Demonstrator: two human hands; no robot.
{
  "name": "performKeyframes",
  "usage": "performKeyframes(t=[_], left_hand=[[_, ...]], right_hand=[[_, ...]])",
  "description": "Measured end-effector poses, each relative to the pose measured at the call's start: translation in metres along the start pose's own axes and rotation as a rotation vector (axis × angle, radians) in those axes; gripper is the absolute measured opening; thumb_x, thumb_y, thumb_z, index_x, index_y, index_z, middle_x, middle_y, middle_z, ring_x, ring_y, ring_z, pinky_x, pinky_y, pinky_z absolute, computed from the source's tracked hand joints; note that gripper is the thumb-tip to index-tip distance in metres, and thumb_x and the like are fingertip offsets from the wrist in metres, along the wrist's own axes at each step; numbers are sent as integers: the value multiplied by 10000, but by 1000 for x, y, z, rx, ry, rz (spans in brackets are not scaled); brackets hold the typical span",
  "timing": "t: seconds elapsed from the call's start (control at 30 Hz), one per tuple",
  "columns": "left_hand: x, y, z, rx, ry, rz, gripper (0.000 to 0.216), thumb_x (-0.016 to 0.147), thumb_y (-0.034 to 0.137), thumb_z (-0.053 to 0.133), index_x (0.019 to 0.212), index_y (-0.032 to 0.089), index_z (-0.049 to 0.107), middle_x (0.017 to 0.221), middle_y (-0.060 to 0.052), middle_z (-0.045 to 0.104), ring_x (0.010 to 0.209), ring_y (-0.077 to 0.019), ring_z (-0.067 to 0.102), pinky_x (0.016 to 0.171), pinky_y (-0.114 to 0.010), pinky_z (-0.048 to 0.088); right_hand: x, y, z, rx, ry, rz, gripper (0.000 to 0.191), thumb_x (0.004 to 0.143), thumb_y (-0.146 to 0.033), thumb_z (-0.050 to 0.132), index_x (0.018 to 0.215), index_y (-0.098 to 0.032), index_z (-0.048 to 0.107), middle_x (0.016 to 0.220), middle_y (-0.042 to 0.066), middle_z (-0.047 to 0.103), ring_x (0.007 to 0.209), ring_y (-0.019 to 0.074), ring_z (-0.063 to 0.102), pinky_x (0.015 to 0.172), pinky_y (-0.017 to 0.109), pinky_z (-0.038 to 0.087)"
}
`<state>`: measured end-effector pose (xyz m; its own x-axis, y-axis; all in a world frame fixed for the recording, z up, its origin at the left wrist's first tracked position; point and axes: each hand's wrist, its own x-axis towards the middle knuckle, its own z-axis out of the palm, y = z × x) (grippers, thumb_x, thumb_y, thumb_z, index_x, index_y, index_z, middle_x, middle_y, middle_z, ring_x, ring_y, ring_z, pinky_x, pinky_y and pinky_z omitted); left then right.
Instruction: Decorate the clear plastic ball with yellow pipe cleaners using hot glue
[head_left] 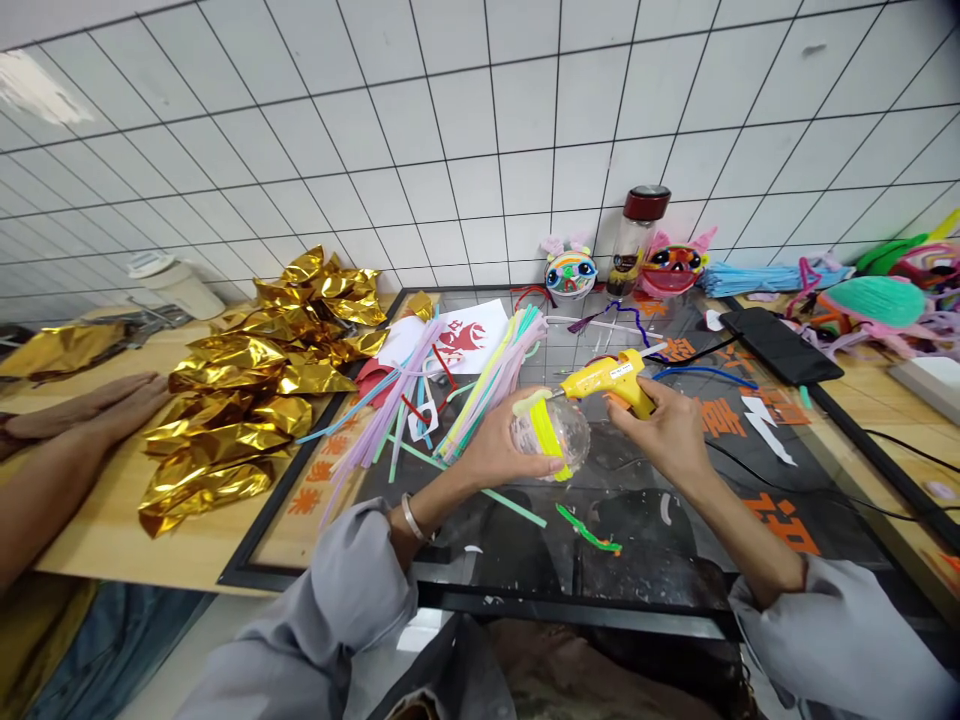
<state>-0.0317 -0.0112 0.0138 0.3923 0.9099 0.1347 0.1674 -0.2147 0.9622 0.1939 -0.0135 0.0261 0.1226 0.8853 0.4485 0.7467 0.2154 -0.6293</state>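
My left hand (491,445) is wrapped round a clear plastic ball (551,432) with a yellow-green fuzzy stick (546,430) laid across it. My right hand (667,430) grips a yellow hot glue gun (609,378), its nozzle pointing left at the top of the ball. Both hands hover over a dark glass work mat (660,540) with orange characters. A green fuzzy stick (589,533) lies on the mat just below the ball.
Pastel fuzzy sticks (465,395) fan out left of the ball. Crumpled gold foil (255,390) covers the wooden table at left, where another person's hand (97,405) rests flat. Masks (570,272), a red-capped jar (634,240), a black phone (780,345) and more craft pieces line the back and right.
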Motion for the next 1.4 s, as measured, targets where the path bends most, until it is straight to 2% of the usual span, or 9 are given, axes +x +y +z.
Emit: performKeyframes(t=[0.33,0.47,0.6,0.9,1.03,1.23,1.4], left_hand=[[1,-2,-1,32,12,18,836,530,390,860,1261,137,543,1289,-137,598,1195,-310,573,1068,-442,438],[1,-3,-1,10,9,11,851,532,382,856,1277,137,528,1271,-133,601,1160,-302,587,1026,-428,467],[0,-2,0,3,9,1,854,524,381,856,1271,127,530,1265,-139,598,1166,-306,582,1027,-428,463],[0,1,1,24,13,9,849,526,382,852,1277,146,534,1253,-131,614,1156,-310,592,1033,-450,461],[1,2,1,32,14,23,815,532,385,851,1251,151,549,1282,-135,603,1185,-315,578,1053,-454,447],[-1,2,1,21,6,8,844,542,384,846,1280,134,521,1266,-135,612,1160,-306,593,1020,-442,474],[-1,0,1,9,-2,-5,857,531,372,859,1288,152,524,1265,-123,616,1147,-294,600,1002,-422,486]], right_hand=[[-2,1,-6,35,-36,-26,286,695,-421,579,560,-200,458,524,-49,349,504,89,330,492,239,247],[-2,2,-6,41,-31,-14,279,684,-415,584,558,-199,461,523,-50,346,501,86,321,489,239,249],[-1,4,-4,31,-16,0,269,700,-425,591,600,-189,509,534,-40,418,514,96,370,501,243,271],[0,0,-8,61,-50,-20,314,685,-454,592,552,-202,459,517,-45,344,497,89,315,475,239,242],[0,2,-8,44,-72,-4,284,673,-434,587,559,-201,474,519,-39,361,502,95,334,478,243,247],[1,-1,-3,5,-26,-8,284,687,-452,561,583,-201,476,518,-35,413,494,97,349,500,252,265],[2,0,-2,0,-26,-5,297,686,-460,564,577,-203,462,513,-44,376,493,92,336,495,245,262]])
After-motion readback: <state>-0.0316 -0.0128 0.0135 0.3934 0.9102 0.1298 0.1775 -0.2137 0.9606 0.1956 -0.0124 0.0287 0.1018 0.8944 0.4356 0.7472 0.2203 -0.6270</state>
